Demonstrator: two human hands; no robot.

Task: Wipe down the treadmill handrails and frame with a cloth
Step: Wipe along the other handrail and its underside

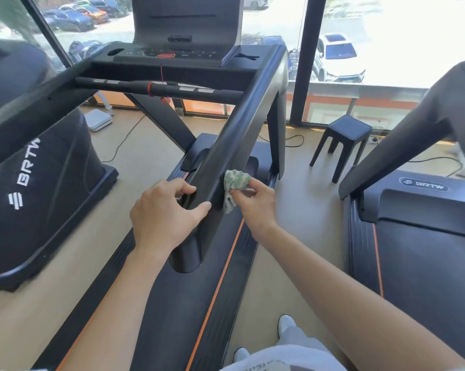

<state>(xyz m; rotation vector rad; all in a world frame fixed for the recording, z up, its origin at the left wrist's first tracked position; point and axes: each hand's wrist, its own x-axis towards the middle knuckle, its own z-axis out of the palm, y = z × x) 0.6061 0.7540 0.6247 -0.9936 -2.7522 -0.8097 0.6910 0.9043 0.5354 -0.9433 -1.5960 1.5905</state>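
Handrail: long black flat-sided treadmill handrail (242, 129), sloping from the console corner down toward the viewer; rounded free end just below the left hand.
Left hand: left hand (167, 210) curled over the top of the rail near its end, fingers hooked round the inner edge, thumb laid across the top toward the outer edge.
Right hand: right hand (255, 202) pinching the cloth between thumb and fingertips on the rail's outer side.
Cloth: crumpled green-and-white patterned cloth (235, 183), pressed against the rail's outer face just beside the left thumb, one corner hanging down.
Edges: black upright support post (275, 135) dropping from the console corner to the deck, beyond the cloth; thin orange stripe (215, 290) along the deck's side below the rail.
Open room: strip of bare tan floor (293, 210) between this deck and the second black treadmill (424, 236) on the right.
Obstacle: black square-topped plastic stool (343, 140) standing in that strip, well ahead of the hands, near the window.
Left side: black machine housing with white lettering (38, 183), set apart from the deck by more floor.
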